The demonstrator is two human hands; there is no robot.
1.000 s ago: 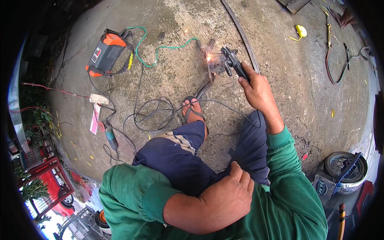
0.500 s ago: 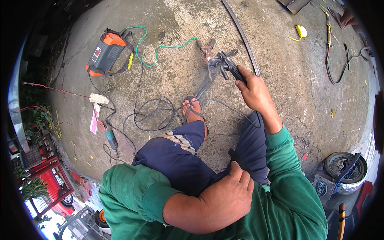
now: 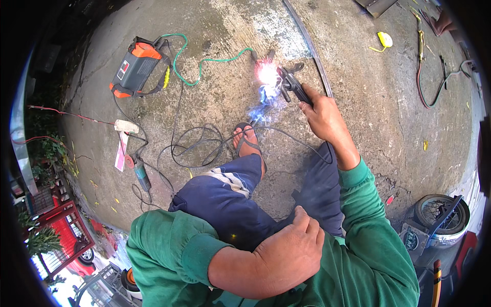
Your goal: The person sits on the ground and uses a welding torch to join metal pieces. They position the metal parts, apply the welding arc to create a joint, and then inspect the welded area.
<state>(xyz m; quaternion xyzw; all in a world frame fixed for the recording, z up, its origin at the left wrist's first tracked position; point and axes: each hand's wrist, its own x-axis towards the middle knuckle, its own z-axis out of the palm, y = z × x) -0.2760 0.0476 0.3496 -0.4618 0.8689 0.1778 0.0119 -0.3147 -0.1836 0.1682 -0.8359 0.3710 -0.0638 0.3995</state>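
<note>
My right hand is closed around the black handle of a welding electrode holder. At the holder's far end burns a bright arc, pink-white with blue light and smoke trailing toward my sandalled foot. The glare hides most of the metal workpiece there. A clamp on a green cable shows just beyond the arc. My left hand lies across my lap with its fingers curled. Something dark shows by its fingertips, but whether it is held is hidden.
An orange and black welding machine stands at the far left. Black cable lies coiled near my foot, beside an angle grinder. A long metal bar, a yellow tape measure and a torch hose lie farther right.
The small glow at the holder's tip has flared into a bright arc with blue smoke. My right hand has shifted very slightly; my left hand has stayed in place.
</note>
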